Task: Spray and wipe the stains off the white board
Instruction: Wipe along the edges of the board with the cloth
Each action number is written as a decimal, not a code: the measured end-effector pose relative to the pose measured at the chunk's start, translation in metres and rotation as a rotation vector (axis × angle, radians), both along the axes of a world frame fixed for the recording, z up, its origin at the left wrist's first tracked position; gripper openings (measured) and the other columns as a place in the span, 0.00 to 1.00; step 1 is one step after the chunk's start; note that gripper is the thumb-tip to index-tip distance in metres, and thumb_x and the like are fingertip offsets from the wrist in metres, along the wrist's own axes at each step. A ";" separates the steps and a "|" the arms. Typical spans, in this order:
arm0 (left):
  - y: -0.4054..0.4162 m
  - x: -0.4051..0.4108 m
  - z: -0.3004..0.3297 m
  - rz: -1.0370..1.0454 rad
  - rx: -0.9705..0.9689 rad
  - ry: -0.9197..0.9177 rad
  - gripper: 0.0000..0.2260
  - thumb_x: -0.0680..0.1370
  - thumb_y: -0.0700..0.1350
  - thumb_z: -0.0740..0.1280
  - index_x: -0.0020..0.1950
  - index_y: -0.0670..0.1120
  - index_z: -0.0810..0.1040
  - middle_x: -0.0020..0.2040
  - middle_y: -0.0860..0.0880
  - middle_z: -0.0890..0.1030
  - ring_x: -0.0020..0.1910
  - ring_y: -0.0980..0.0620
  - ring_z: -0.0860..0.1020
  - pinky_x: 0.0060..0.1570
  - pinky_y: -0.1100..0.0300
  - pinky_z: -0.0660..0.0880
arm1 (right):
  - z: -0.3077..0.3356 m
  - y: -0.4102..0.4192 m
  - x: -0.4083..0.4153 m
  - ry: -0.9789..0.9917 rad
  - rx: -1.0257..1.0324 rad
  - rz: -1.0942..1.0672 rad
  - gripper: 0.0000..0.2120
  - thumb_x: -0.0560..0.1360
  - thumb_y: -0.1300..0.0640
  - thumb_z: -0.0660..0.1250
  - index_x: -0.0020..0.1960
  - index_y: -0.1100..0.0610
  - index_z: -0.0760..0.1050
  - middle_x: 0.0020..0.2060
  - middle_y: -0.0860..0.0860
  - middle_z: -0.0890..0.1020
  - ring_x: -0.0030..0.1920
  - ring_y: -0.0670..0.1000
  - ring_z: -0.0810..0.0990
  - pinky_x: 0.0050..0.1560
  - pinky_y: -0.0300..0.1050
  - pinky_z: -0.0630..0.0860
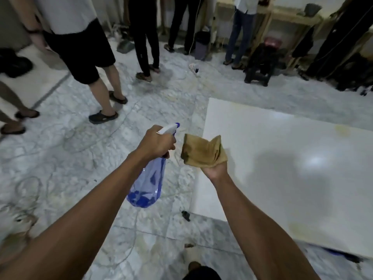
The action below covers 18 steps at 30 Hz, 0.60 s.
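Observation:
The white board (282,138) lies flat on the marble floor at the right. A faint yellowish stain (343,130) marks its far right part, and another stain (300,228) sits near its front edge. My left hand (156,142) grips the neck of a clear blue spray bottle (148,182) with a white and blue nozzle, held over the floor just left of the board. My right hand (217,169) holds a folded tan cloth (202,151) upright above the board's left edge.
Several people stand on the floor at the back and left, the nearest feet (104,117) about a step away. Cables (80,138) trail over the tiles. A small dark object (185,215) lies by the board's front corner. A dark stool (260,67) and wooden shelves stand behind.

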<state>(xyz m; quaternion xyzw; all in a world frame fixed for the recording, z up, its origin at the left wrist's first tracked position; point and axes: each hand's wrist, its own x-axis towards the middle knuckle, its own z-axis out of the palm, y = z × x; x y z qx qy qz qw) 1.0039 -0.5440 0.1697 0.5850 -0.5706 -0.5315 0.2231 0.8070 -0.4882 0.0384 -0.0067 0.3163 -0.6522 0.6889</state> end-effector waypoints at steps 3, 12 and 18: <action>0.005 -0.014 -0.001 0.127 0.025 -0.007 0.12 0.76 0.39 0.66 0.51 0.29 0.79 0.38 0.37 0.82 0.22 0.51 0.75 0.24 0.61 0.71 | -0.009 -0.013 -0.015 -0.169 -0.008 0.149 0.19 0.80 0.50 0.60 0.56 0.64 0.81 0.59 0.63 0.82 0.57 0.64 0.82 0.54 0.68 0.78; 0.069 -0.029 -0.015 0.300 0.067 -0.075 0.14 0.79 0.44 0.65 0.37 0.37 0.76 0.35 0.37 0.76 0.21 0.48 0.72 0.24 0.62 0.70 | -0.008 -0.010 -0.010 0.055 0.102 0.603 0.28 0.82 0.42 0.54 0.67 0.63 0.76 0.64 0.63 0.78 0.59 0.64 0.81 0.58 0.62 0.77; 0.152 -0.032 -0.033 0.446 0.107 -0.115 0.17 0.70 0.50 0.65 0.44 0.35 0.77 0.39 0.37 0.80 0.24 0.45 0.75 0.27 0.59 0.74 | -0.006 0.033 0.005 0.089 0.179 0.726 0.28 0.82 0.42 0.54 0.57 0.64 0.81 0.53 0.63 0.84 0.49 0.62 0.85 0.53 0.59 0.81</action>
